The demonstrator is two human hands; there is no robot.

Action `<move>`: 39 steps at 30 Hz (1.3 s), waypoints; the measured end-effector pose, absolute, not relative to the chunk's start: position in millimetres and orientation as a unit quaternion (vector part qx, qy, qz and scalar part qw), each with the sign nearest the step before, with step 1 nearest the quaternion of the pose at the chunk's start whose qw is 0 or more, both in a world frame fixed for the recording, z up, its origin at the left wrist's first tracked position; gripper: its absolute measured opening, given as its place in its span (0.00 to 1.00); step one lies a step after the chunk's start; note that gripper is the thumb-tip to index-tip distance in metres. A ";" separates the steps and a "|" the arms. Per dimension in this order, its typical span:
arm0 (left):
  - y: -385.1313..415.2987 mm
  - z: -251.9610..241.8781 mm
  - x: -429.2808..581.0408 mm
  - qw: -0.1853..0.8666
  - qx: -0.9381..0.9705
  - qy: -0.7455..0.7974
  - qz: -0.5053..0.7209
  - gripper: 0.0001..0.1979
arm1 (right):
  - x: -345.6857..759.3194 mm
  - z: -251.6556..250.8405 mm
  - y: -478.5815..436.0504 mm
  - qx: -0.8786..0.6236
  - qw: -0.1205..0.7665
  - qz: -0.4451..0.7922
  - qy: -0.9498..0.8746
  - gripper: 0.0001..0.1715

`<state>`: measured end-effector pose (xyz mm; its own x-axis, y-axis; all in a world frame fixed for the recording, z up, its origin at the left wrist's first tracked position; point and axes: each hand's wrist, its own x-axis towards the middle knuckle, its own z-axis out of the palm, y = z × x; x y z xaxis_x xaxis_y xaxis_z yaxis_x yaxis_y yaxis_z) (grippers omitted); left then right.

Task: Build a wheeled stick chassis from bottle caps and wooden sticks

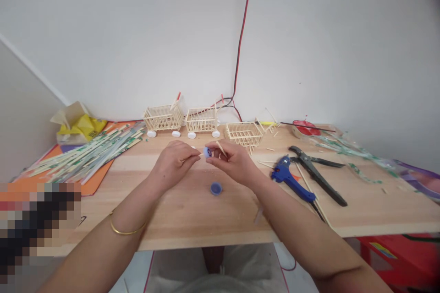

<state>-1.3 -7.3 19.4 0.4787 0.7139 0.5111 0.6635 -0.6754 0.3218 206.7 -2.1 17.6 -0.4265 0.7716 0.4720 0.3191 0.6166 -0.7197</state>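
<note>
My left hand [174, 161] pinches a thin wooden stick, whose short end shows past the fingertips. Between the fingers and thumb of my right hand [233, 160] is a blue bottle cap [206, 152], close to the stick's end; whether they touch I cannot tell. Another short wooden stick [222, 148] juts up from the right fingers. Below the hands, a second blue bottle cap [216, 188] lies on the wooden table [178, 219]. Just behind my right hand stands a small stick basket [244, 133] without visible wheels.
Two stick carts with white wheels, a left one [163, 119] and a right one [201, 121], stand near the wall. A blue glue gun [292, 178] and black-handled cutters [318, 174] lie at right. Wrapped sticks [92, 153] are piled at left. A red stool [402, 256] stands below.
</note>
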 end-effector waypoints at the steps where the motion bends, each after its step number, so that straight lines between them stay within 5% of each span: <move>1: -7.5 18.8 -0.5 0.039 0.858 0.400 0.318 0.08 | 206.8 16.7 -1.5 -0.341 0.413 0.274 -0.799 0.15; 23: -5.7 13.0 4.9 0.017 0.862 0.397 0.316 0.08 | 206.8 11.8 0.7 -0.362 0.399 0.272 -0.797 0.12; 29: -5.0 11.6 5.0 0.086 0.820 0.420 0.379 0.06 | 208.5 8.2 2.2 -0.366 0.413 0.324 -0.769 0.40; 35: -8.1 14.4 6.4 0.191 0.769 0.450 0.413 0.07 | 205.8 0.3 4.1 -0.380 0.428 0.439 -0.693 0.47; 37: -9.3 15.6 7.4 0.220 0.758 0.456 0.412 0.07 | 203.6 0.3 2.8 -0.369 0.406 0.493 -0.675 0.44; 39: -9.2 16.1 7.4 0.262 0.731 0.472 0.418 0.06 | 202.5 3.3 0.3 -0.370 0.375 0.506 -0.683 0.29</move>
